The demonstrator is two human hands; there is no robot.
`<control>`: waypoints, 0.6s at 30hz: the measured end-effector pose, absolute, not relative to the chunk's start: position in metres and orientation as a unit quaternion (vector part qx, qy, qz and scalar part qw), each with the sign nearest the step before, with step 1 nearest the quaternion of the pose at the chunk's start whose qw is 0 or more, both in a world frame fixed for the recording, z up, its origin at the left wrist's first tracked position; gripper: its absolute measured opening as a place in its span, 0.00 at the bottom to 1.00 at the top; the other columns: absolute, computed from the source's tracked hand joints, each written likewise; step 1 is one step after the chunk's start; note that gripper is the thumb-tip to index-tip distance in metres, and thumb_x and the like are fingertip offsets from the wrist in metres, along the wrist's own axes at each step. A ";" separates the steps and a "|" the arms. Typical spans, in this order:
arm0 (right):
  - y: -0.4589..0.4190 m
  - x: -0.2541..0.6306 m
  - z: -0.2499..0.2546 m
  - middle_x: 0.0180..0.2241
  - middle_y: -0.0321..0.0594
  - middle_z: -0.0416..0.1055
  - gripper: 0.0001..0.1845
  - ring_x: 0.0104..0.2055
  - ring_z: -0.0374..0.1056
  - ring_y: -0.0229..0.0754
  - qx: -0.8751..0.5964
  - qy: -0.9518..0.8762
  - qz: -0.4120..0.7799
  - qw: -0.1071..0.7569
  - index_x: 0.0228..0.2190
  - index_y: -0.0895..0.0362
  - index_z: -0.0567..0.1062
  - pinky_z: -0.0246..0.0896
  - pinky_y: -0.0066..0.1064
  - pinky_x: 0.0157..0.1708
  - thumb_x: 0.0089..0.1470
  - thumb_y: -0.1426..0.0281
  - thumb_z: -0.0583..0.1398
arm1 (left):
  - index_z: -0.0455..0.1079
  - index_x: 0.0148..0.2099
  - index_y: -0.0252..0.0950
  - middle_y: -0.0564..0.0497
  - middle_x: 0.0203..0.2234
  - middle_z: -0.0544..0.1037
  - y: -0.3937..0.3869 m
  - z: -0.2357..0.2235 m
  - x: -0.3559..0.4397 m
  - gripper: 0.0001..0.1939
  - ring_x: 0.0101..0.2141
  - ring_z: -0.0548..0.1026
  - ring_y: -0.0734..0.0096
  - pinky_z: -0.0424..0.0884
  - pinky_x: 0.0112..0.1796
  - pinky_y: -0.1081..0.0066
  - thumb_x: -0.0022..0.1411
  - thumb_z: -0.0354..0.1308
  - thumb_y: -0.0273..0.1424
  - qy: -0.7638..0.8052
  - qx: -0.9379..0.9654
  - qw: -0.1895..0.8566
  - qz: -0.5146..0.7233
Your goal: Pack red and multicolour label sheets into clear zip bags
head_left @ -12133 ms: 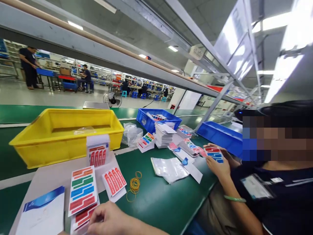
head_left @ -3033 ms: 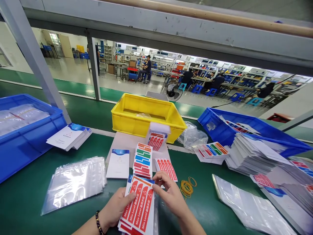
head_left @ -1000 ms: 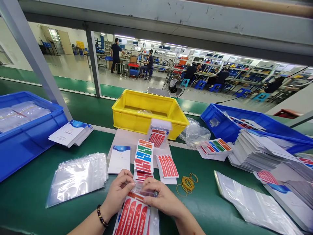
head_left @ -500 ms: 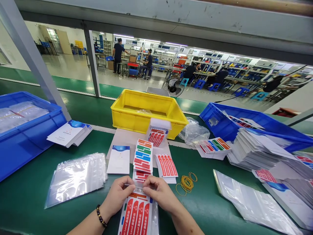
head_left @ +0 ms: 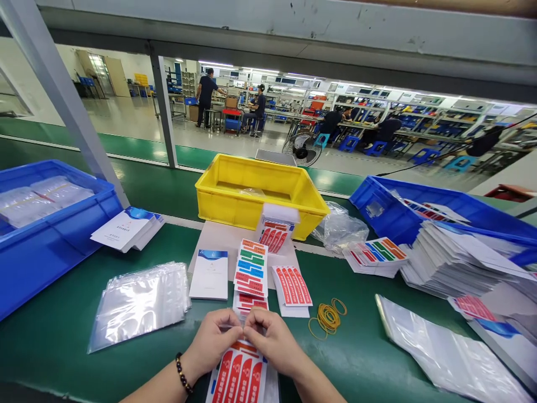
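My left hand (head_left: 215, 339) and my right hand (head_left: 272, 340) are closed, pinching the top edge of a clear plastic bag (head_left: 273, 387) side by side. A sheet of red label stickers (head_left: 240, 374) lies inside it, mostly below my hands. Just beyond my fingers stands a strip of coloured sticker sheets (head_left: 251, 268). To its left is a white booklet (head_left: 209, 275) with a blue top, and to its right a pile of red sticker sheets (head_left: 292, 286). Yellow rubber bands (head_left: 328, 318) lie to the right of my right hand.
A yellow bin (head_left: 260, 196) stands at the back, with a sticker stack (head_left: 274, 232) before it. Blue bins stand left (head_left: 62, 246) and right (head_left: 419, 207). Clear bags (head_left: 142, 302) lie at left, more bags (head_left: 444, 347) at right, near piled booklets (head_left: 444, 263).
My hands have come together along the bag's top edge, fingertips now nearly touching. The whole view has shifted slightly, so the things on the table appear a little further right.
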State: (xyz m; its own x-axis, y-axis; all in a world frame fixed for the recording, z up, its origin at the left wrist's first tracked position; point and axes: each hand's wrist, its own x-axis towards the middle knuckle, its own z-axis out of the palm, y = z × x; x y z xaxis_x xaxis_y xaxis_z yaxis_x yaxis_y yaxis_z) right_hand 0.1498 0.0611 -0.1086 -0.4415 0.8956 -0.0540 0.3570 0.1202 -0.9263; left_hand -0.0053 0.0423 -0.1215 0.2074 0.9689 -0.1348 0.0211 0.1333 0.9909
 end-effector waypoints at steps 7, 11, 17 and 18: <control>0.066 0.161 -0.102 0.24 0.37 0.66 0.12 0.28 0.63 0.39 -0.401 -0.768 0.408 0.288 0.21 0.56 0.70 0.58 0.28 0.29 0.54 0.69 0.54 | 0.71 0.41 0.35 0.46 0.38 0.76 0.033 -0.113 -0.015 0.13 0.39 0.71 0.63 0.66 0.43 0.67 0.51 0.59 0.31 0.514 0.595 0.465 0.407; 0.073 0.170 -0.108 0.30 0.42 0.70 0.08 0.34 0.66 0.45 -0.425 -0.767 0.315 0.364 0.30 0.54 0.74 0.62 0.34 0.34 0.54 0.65 0.56 | 0.67 0.44 0.37 0.44 0.41 0.73 0.021 -0.093 -0.041 0.11 0.43 0.69 0.62 0.64 0.45 0.65 0.60 0.49 0.31 0.562 0.668 0.291 0.392; 0.074 0.177 -0.116 0.31 0.44 0.71 0.10 0.36 0.67 0.47 -0.438 -0.771 0.220 0.406 0.29 0.53 0.73 0.65 0.35 0.34 0.55 0.63 0.54 | 0.64 0.27 0.38 0.50 0.23 0.71 0.021 -0.078 -0.111 0.15 0.27 0.69 0.66 0.60 0.29 0.70 0.62 0.41 0.34 0.750 0.608 0.174 0.192; 0.074 0.177 -0.117 0.31 0.44 0.71 0.09 0.35 0.68 0.47 -0.432 -0.777 0.213 0.406 0.29 0.53 0.73 0.65 0.34 0.33 0.55 0.63 0.54 | 0.63 0.27 0.38 0.50 0.21 0.71 0.021 -0.079 -0.122 0.14 0.25 0.69 0.66 0.58 0.27 0.70 0.61 0.43 0.36 0.783 0.581 0.166 0.147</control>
State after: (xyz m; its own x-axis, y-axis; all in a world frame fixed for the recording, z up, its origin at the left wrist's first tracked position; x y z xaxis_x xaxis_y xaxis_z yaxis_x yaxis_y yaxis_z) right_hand 0.1773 0.0735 -0.1170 -0.2973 0.8437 0.4469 0.4985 0.5364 -0.6810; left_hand -0.1220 0.0213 -0.0792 -0.2692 0.9590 -0.0891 0.8609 0.2811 0.4241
